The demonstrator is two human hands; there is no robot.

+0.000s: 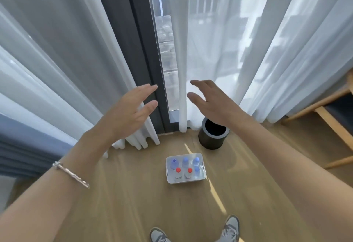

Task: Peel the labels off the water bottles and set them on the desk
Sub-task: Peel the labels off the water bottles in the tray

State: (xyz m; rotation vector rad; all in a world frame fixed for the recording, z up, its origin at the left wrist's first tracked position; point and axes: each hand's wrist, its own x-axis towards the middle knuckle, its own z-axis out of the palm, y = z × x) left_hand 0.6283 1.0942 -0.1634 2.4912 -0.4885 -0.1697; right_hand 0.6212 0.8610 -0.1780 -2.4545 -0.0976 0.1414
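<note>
View down at a wood floor (118,199) by a window w/ sheer white curtains (267,50). A white tray (204,175) sits on the floor holding six water bottles (185,168) seen from the top: four w/ blue caps, two w/ red caps. Labels too small to read; no brand legible. Left hand (128,112) and right hand (211,99) are raised well above the tray, apart, fingers spread, holding nothing. A bracelet (71,174) is on the left wrist. Dark round bin (213,136) stands near the tray, by the curtain. Grey sneakers (231,228) at bottom edge.
</note>
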